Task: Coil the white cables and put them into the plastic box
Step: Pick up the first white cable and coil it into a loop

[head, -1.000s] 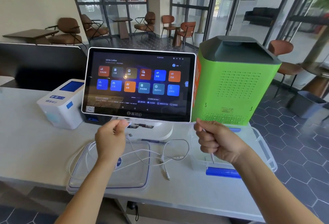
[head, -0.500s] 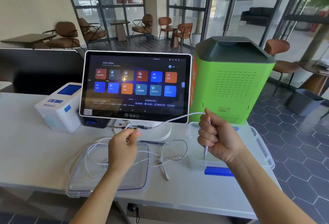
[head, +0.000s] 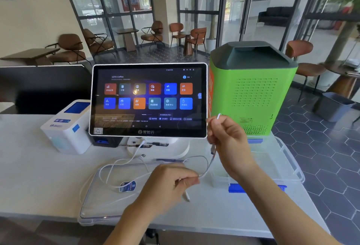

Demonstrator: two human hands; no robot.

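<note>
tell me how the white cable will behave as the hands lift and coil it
Probably floppy: the white cable sags in a loop between the right hand and the left hand. Likely light, since fingertip pinches hold it. Loose strands sprawl over the lid, so it may tangle or spring open.

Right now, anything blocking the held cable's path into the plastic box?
Nothing visible. The right hand holds the white cable at the near-left corner of the open plastic box; its lid lies off to the left, under the loose cables.
</note>
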